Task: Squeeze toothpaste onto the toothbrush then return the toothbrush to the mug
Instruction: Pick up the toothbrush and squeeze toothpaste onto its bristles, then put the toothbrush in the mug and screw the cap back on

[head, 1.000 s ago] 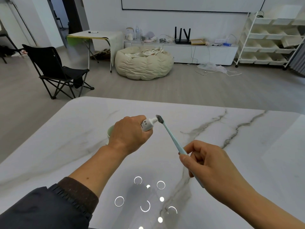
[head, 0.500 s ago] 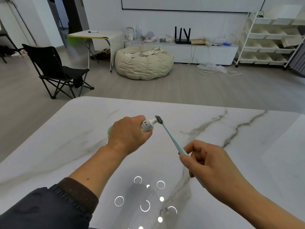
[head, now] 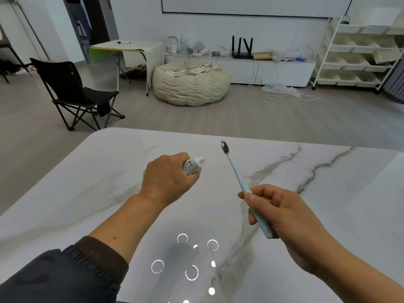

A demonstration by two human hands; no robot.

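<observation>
My left hand (head: 168, 178) is closed around a small white toothpaste tube (head: 193, 165), its open nozzle pointing right. My right hand (head: 282, 212) grips the handle of a light blue toothbrush (head: 237, 173), held upright and tilted left. The dark bristle head carries a white dab of toothpaste (head: 223, 145). Brush head and nozzle are apart, with a clear gap between them. A pale green mug (head: 143, 172) shows only as a sliver of rim behind my left hand.
Both hands hover over a white marble table (head: 328, 193) with grey veins. Beyond its far edge are a black folding chair (head: 74, 92), a beige beanbag (head: 191, 84) and a white shelf rack (head: 358, 53).
The brush head was touching the tube's nozzle. My right hand has swung the toothbrush away to the right and up, with paste now on the bristles. My left hand has hardly moved.
</observation>
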